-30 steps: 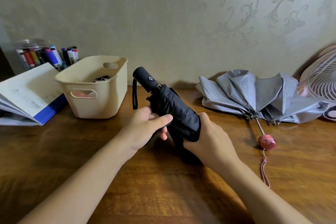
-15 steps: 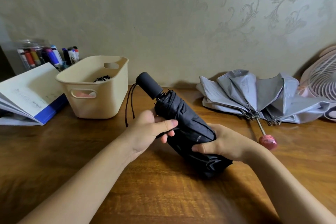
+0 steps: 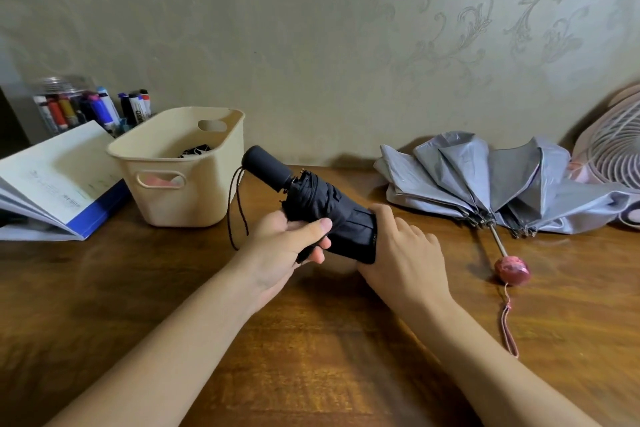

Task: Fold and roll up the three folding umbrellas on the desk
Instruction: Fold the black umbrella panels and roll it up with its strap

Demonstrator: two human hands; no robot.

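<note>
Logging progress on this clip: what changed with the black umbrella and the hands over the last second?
The right hand turned from cupping the black umbrella from below to wrapping over its lower end, hiding it. The left hand kept gripping the middle; grey umbrella and basket unmoved.

fan [image 3: 616, 149] — cut by right edge | book [image 3: 59, 170] — cut by left edge | black umbrella [image 3: 346, 222] tip hidden under right hand [image 3: 405, 260]

A cream plastic basket [image 3: 180, 198] stands left of centre on the wooden desk [image 3: 311, 357], something dark inside. At far left lies an open book [image 3: 59, 170], a jar of markers [image 3: 69, 107] behind it. A pale pink fan [image 3: 613, 149] sits at the right edge.
</note>
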